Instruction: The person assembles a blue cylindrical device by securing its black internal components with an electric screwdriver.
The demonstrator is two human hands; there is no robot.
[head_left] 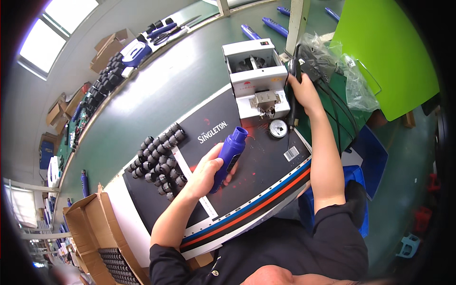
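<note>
My left hand (pixel 211 172) is wrapped round a blue tube-shaped housing (pixel 231 154), tilted with its narrower collar end up and away from me. A dark inset panel shows on its side. At the right of a white benchtop machine (pixel 259 78), my right hand (pixel 305 92) closes on a slim black corded tool (pixel 293 97), which points down; part of its fingers is hidden. Just below that tool lies a small round tin (pixel 278 128) with a pale inside. Several black ringed cylindrical parts (pixel 161 161) stand clustered left of the blue housing.
A black printed mat (pixel 256 175) covers the green bench (pixel 156 99). Open cardboard box (pixel 90 216) with black parts sits at left. Plastic bags (pixel 356 85) and black cables (pixel 338 111) lie at right beside a bright green panel (pixel 384 52). Blue housings (pixel 275 27) lie behind the machine.
</note>
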